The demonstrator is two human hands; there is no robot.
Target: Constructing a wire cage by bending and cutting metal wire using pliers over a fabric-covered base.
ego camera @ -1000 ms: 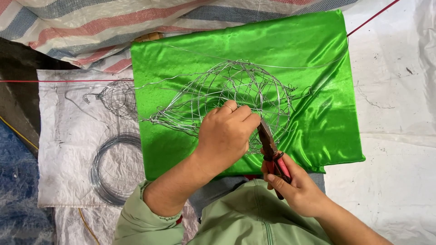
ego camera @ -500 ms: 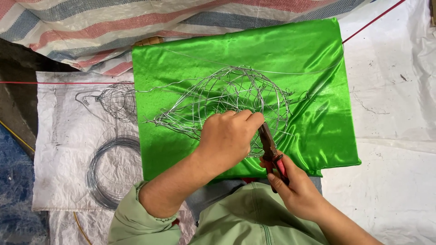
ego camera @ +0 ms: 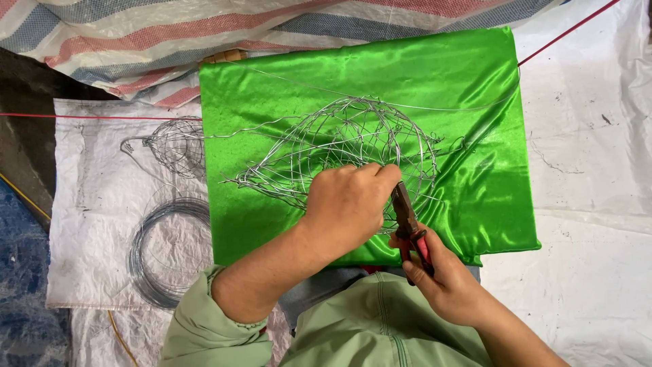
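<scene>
A woven wire frame (ego camera: 353,146), shaped like a leaf or fish, lies on a bright green satin cloth (ego camera: 468,88). My left hand (ego camera: 346,204) rests on the frame's near edge, its fingers pinched on the wire. My right hand (ego camera: 448,282) grips red-handled pliers (ego camera: 407,221), whose dark jaws point up at the wire right beside my left fingertips. A long loose strand of wire (ego camera: 407,105) arcs across the cloth above the frame.
A smaller wire shape (ego camera: 173,146) and a coil of wire (ego camera: 159,251) lie on a white woven sack (ego camera: 88,204) at left. A striped tarp (ego camera: 170,41) covers the back. A red string (ego camera: 567,30) runs across. White sheeting (ego camera: 591,224) is at right.
My left hand has slid slightly right along the frame's near edge. The pliers have tilted up closer to my left fingertips. The view has shifted a little.
</scene>
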